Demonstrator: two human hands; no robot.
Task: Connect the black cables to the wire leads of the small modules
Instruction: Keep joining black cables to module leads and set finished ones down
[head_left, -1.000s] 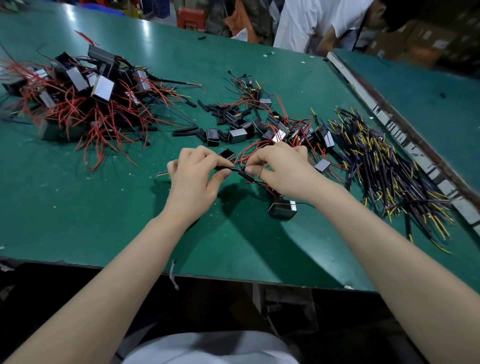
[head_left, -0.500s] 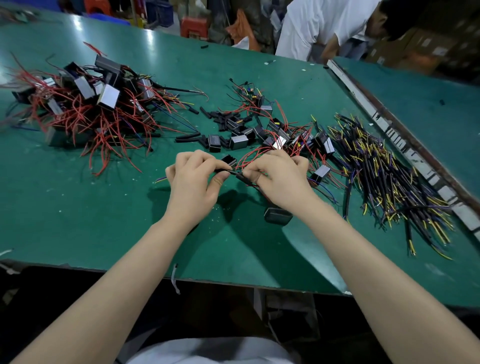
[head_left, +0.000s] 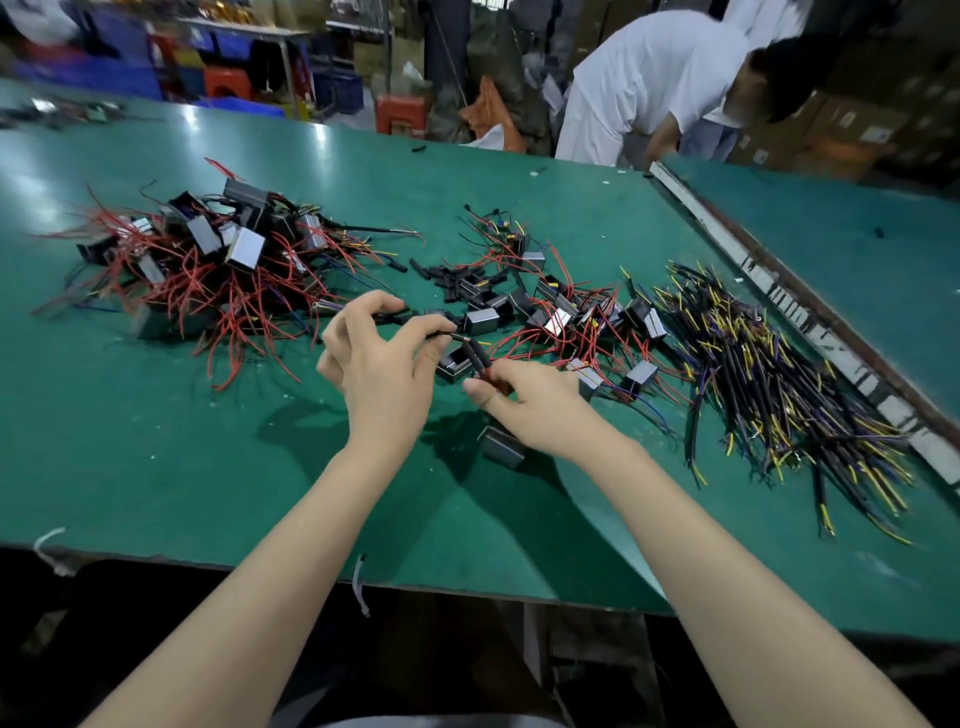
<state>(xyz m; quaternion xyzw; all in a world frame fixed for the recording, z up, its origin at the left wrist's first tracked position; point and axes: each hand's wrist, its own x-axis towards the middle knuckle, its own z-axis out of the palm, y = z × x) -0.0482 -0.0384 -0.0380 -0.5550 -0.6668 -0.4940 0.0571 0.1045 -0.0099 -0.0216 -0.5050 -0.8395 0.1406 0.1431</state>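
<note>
Your two forearms reached in from the near edge of the green tabletop (head_left: 156, 467), meeting just past the middle of the view. Nearest you, a small dark module (head_left: 501, 447) lay on the tabletop under your right wrist, at about 5 o'clock from your hands. Your right hand (head_left: 530, 410) had its fingers curled round a short black sleeve with red wire leads (head_left: 480, 361), pinching it near its tip. Your left hand (head_left: 382, 364), at 9 o'clock from the right one, pinched a thin black cable (head_left: 400, 315) between thumb and forefinger, the other fingers loosely bent; the cable's end pointed toward the sleeve, and whether the two were joined could not be told.

Just beyond your hands, toward 12 and 1 o'clock, a loose cluster of modules (head_left: 550, 312) with red leads was spread out, with a scatter of short black tubes (head_left: 447, 278) beside it. At 3 o'clock lay a heap of black cables (head_left: 769, 384) with yellow and purple tips, close to the metal strip (head_left: 779, 291) that ran along the tabletop's right edge. At 10 o'clock, well apart from your hands, sat a larger tangled pile (head_left: 208, 260) of modules and red wires.

Farthest off, at 1 o'clock beyond the tabletop, a person in a white shirt (head_left: 644, 83) bent over, with crates and stools blurred behind.
</note>
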